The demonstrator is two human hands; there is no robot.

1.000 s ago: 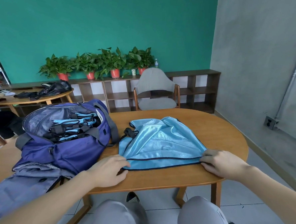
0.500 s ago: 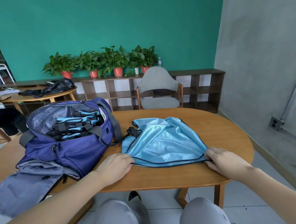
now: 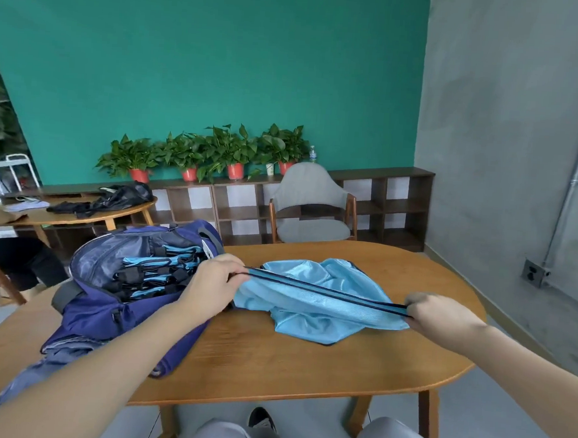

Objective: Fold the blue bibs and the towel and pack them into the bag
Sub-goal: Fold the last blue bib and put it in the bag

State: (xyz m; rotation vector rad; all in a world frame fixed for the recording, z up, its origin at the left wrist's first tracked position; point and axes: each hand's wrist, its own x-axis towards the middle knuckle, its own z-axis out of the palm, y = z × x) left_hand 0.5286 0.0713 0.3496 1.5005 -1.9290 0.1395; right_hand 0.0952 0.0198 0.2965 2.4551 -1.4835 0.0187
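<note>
My left hand [image 3: 214, 283] pinches one end of the bib's [image 3: 323, 300] dark-trimmed hem, my right hand [image 3: 439, 312] pinches the other, and the edge runs taut between them, lifted off the table [image 3: 272, 360]. The rest of the bib sags onto the wood toward 12 o'clock. At 9 o'clock the bag [image 3: 116, 304] gapes open, folded blue bibs [image 3: 157, 276] stacked inside, and my left knuckles sit right at its rim. Bare wood lies at 6 o'clock up to the near table edge, more at 3 o'clock past my right wrist. My fingertips are buried in cloth. The bag's lower end is hidden behind my left forearm.
</note>
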